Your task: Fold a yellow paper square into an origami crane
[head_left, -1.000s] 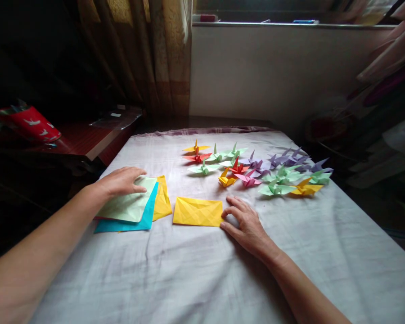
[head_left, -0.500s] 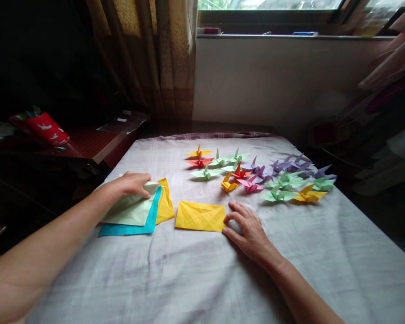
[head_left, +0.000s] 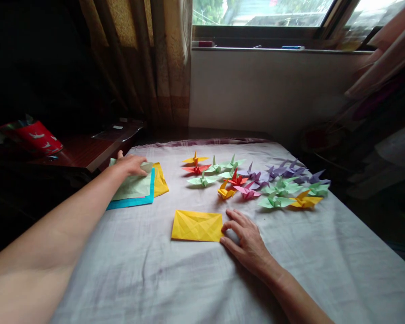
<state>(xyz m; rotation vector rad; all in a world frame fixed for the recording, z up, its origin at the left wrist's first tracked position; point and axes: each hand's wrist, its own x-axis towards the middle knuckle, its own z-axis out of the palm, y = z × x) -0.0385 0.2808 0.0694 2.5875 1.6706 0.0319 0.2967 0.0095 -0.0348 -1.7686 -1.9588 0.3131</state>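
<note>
- A person's two bare forearms reach over a tabletop (head_left: 189, 283) covered with a pale grey cloth. All places below are given relative to the folded yellow sheet (head_left: 196, 226), which lies flat near the middle of the cloth.
- Right hand (head_left: 248, 238): just right of the folded yellow sheet, palm down on the cloth. Its grip is open and holds nothing. The fingers are spread, and the fingertips touch the sheet's right edge.
- Left hand (head_left: 131, 165): well beyond the sheet and to its left, resting on a stack of paper squares (head_left: 132, 189) – pale green on top, then blue, then yellow showing at the right edge. The grip looks open and flat, with the fingers on the far corner of the green square. I cannot tell whether a fingertip has caught that corner.
- Handling, as a judgement: the stack is loose and already slightly fanned, so flat fingers and a light, even press would suit it best. The folded sheet is thin and creased – a fingertip at its edge is enough to steady it without flattening the folds.
- Paper cranes (head_left: 253, 177): beyond the sheet and to its right, a cluster of yellow, red, green, pink and purple.
- Farther back: a patterned curtain (head_left: 162, 67) and a window (head_left: 263, 13).
</note>
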